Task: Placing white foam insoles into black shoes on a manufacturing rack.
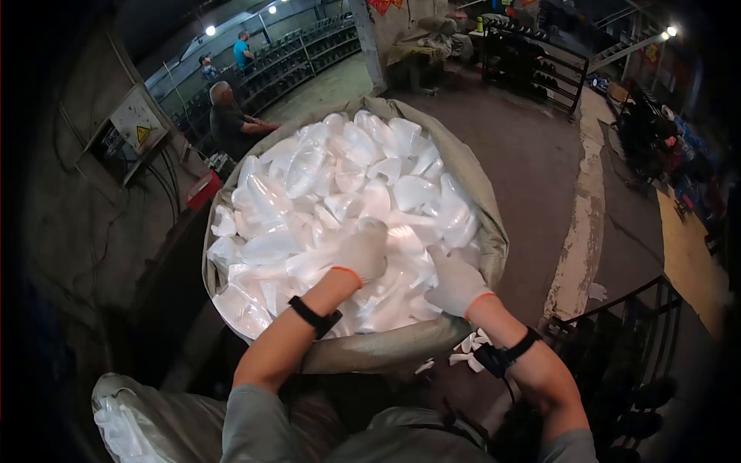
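A wide sack (386,345) of grey-green cloth stands before the person, its rim folded out, heaped to the top with glossy, translucent white plastic pieces (312,166), curved and shell-like. Both hands wear pale gloves with orange cuffs. The left hand (364,253) rests over the middle of the heap with its fingers curled in; whether they grasp a piece, I cannot tell. The right hand (457,282) reaches into the pieces near the sack's right side, fingers pointing down and partly hidden, so their grip cannot be told either. Each wrist carries 1 black strap.

More white scraps (469,349) lie on the floor below the sack's near right edge. At lower left, a smaller sack (181,420) also holds white plastic. Beyond the heap at left is 1 co-worker (229,127), an arm extended toward the rim; 2 more people (243,54) are beside long shelves (289,65). A red container (203,190) sits below an electrical box (139,127) on the left wall.
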Demonstrator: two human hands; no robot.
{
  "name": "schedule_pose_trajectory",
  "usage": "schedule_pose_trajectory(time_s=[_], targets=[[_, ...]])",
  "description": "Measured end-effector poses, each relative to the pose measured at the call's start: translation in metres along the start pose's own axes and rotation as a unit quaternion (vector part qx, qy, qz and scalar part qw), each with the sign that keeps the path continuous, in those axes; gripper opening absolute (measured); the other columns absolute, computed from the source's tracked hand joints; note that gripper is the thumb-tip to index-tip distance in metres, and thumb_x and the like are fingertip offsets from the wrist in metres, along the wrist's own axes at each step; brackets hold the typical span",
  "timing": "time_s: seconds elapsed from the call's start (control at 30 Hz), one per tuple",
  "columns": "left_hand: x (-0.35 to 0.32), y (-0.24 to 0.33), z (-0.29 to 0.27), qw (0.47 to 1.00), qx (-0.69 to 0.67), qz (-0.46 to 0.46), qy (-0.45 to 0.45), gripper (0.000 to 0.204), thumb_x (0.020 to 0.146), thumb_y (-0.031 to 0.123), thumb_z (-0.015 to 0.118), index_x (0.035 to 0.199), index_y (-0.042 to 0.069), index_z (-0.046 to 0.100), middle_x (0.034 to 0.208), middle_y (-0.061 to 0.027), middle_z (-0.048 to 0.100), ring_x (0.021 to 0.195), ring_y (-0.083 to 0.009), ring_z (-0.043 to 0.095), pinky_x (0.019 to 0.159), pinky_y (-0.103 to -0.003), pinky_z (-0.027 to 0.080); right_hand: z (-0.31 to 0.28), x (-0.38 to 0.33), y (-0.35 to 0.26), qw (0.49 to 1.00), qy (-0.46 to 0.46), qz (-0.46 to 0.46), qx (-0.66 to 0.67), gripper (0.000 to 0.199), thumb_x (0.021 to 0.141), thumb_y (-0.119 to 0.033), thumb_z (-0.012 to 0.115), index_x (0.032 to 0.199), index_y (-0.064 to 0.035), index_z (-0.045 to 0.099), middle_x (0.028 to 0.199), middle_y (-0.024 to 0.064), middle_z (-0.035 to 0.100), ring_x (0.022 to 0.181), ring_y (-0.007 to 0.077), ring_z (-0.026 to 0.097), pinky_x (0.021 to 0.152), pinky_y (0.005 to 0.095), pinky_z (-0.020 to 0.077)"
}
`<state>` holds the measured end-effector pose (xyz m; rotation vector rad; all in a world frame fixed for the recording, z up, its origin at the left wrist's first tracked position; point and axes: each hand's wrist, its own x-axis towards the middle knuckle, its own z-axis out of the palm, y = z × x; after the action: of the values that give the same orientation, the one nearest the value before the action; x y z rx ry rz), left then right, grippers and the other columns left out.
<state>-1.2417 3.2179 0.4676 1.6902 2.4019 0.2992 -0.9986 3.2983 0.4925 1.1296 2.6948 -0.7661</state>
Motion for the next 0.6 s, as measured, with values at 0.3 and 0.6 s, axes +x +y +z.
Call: schedule_pose_trajectory(time_s=[0.3, 0.6], targets=[[-0.065, 0.051, -0.054, 0.961, -0.231, -0.082, 0.125, 0.088, 0.084, 0.035, 0.089, 0.151, -0.010, 0.055, 0.142, -0.0307, 0.068, 0.134, -0.0422, 0.066, 0.112, -0.049, 0.051, 0.070, -0.006, 0.058, 0.952, 0.138, -0.199, 0.187, 0.020, 0.086, -0.022, 0.077, 0.096, -0.0070, 0.085, 0.101, 0.0235, 0.080, 0.089, 0.0423, 0.077, 0.089, 0.0503, 0.0623], [-0.085, 0.255, 0.024, 0.849, -0.497, 0.138, -0.114, 0.083, 0.084, 0.034, 0.090, 0.149, -0.006, 0.056, 0.135, -0.0161, 0.067, 0.122, -0.0278, 0.068, 0.104, -0.040, 0.056, -0.028, -0.180, 0.126, 0.820, 0.307, -0.133, 0.465, 0.056, 0.083, -0.029, 0.080, 0.132, -0.0046, 0.067, 0.128, 0.0207, 0.064, 0.132, 0.0365, 0.061, 0.110, 0.0455, 0.0508]])
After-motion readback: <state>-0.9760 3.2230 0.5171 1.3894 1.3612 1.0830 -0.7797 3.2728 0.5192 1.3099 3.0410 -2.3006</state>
